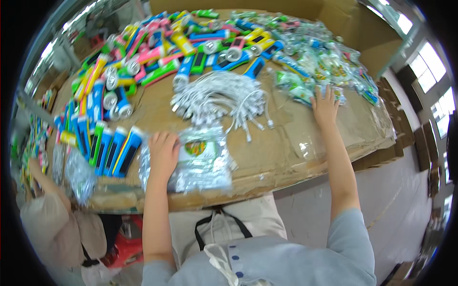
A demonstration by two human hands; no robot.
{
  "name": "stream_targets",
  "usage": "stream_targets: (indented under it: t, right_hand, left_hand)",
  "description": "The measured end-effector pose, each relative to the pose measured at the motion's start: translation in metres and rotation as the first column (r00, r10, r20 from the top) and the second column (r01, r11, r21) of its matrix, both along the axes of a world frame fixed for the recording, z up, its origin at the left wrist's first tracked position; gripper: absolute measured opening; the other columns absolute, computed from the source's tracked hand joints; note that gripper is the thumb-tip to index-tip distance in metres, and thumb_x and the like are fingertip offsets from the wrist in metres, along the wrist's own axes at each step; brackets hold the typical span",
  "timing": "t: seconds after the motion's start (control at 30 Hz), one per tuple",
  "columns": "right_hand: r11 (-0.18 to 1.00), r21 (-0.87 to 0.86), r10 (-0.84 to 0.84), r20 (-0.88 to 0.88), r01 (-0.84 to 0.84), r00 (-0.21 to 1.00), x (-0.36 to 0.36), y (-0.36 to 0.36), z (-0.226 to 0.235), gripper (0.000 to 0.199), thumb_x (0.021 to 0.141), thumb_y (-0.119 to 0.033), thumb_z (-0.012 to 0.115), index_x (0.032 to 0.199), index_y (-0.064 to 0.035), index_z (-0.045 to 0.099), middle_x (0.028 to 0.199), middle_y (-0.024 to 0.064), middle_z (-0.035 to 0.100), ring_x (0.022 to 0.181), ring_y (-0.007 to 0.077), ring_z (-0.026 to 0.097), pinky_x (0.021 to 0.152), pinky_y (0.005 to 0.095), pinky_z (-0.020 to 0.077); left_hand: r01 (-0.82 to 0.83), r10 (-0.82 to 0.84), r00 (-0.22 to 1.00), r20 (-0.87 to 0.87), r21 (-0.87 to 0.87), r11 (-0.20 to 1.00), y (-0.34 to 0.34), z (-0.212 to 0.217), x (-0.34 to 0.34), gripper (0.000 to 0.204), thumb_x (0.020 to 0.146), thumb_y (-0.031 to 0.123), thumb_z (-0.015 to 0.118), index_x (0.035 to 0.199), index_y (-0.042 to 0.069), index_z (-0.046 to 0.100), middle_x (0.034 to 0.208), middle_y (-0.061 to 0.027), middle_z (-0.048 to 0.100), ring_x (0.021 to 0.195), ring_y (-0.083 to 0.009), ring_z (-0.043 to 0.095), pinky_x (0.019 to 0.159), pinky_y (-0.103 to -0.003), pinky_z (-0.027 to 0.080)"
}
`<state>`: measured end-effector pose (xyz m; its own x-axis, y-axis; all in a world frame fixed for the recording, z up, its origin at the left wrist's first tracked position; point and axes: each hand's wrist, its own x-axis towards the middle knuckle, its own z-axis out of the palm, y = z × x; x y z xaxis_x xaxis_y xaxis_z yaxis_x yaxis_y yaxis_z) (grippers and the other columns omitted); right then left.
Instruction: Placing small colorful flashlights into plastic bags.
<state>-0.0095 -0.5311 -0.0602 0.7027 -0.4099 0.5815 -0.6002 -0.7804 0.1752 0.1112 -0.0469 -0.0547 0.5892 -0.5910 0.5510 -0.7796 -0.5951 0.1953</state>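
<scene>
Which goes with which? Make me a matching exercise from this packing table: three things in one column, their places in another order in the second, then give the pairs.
Things:
1. white cables
2. stack of clear bags
3. blue flashlights

Places:
A. under the left hand, at the table's near edge
B. standing in a row to the left of the left hand
C. bundled at the middle of the table, beyond the bags

Pairs: 1-C, 2-A, 3-B. The right hand rests on the packed flashlights to the far right.
</scene>
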Motion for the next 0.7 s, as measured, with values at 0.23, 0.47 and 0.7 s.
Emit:
stream_targets:
  t: [0.23,0.47,0.7]
  right_hand:
    - [0.374,0.407,0.791,0.330,-0.834,0.515,0.050,0.241,0.059,0.022,0.078,-0.016,0.065,0.098,-0.0059,0.063,0.096,0.0134,0.062,0.093,0.0286,0.059,0.080,0.0369,0.0466]
    - [0.250,0.319,0.923,0.206,-0.914,0.324,0.065,0.306,0.029,0.013,0.070,-0.016,0.068,0.077,-0.0067,0.062,0.071,0.0060,0.056,0.074,0.0262,0.058,0.065,0.0388,0.0463]
    - [0.671,0.385,0.736,-0.244,-0.633,0.632,0.035,0.261,0.063,0.015,0.075,-0.018,0.067,0.086,-0.0075,0.068,0.082,0.0059,0.066,0.080,0.0253,0.061,0.070,0.0370,0.0476]
  left_hand:
    - [0.087,-0.125,0.980,-0.153,-0.232,0.969,-0.003,0.003,0.001,0.016,0.069,0.006,0.067,0.081,0.006,0.057,0.078,-0.0084,0.058,0.080,-0.0289,0.056,0.074,-0.040,0.040]
    - [0.129,-0.170,0.980,-0.102,-0.323,0.938,-0.002,0.000,-0.009,0.013,0.067,0.005,0.069,0.074,0.003,0.059,0.074,-0.0092,0.058,0.074,-0.0296,0.057,0.066,-0.038,0.043]
    - [0.126,-0.161,0.983,-0.083,-0.322,0.938,0.002,-0.001,-0.007,0.012,0.067,0.003,0.068,0.073,0.004,0.058,0.075,-0.0086,0.057,0.078,-0.0277,0.057,0.067,-0.037,0.044]
